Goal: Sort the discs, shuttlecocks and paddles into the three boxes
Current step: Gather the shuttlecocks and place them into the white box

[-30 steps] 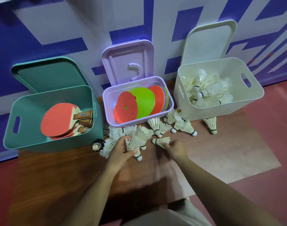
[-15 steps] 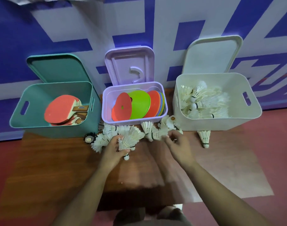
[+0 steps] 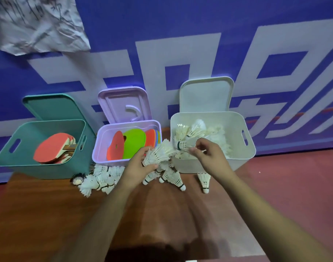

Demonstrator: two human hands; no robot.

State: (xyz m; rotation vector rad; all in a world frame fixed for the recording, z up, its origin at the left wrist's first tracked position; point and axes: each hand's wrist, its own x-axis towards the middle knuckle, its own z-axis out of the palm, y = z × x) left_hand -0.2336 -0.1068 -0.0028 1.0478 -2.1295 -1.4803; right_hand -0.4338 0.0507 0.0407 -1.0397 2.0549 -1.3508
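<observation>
The shuttlecock step is judged to be in hand. The white plastic box (image 3: 249,148), part filled, stands at one o'clock of the hands. The teal plastic box (image 3: 39,171) of red paddles (image 3: 48,152) is at ten and the lilac plastic box (image 3: 99,156) of coloured discs (image 3: 133,144) at twelve. A bunch of white feather shuttlecocks (image 3: 158,155) is gripped in the curled fingers of the left hand (image 3: 138,167). A single shuttlecock (image 3: 182,145) is pinched by the right hand (image 3: 209,157) over the white box's near rim. Release inside is called for next, clear of that rim. Loose shuttlecocks (image 3: 101,180) lie at seven o'clock on the brown wooden floor (image 3: 48,214).
</observation>
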